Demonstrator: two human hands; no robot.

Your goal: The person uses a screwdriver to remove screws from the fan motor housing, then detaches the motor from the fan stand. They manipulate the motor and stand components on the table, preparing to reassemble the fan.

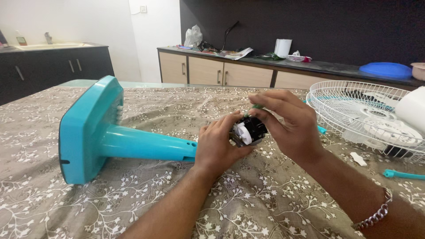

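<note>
Left hand (218, 146) is clamped around a small black-and-white fan part (248, 131) beside the teal fan stand (102, 137), while right hand (287, 124) pinches a green-handled tool (256, 106) against it.

A worktop (274, 208) covered in a grey-brown floral cloth fills the foreground. Behind it, a dark wall (310, 26) backs a long counter (318, 66) with pale wooden cabinet doors (206, 71). To the left, white walls (66, 20) meet a dark cabinet (53, 66) topped by a sink (51, 45).
</note>
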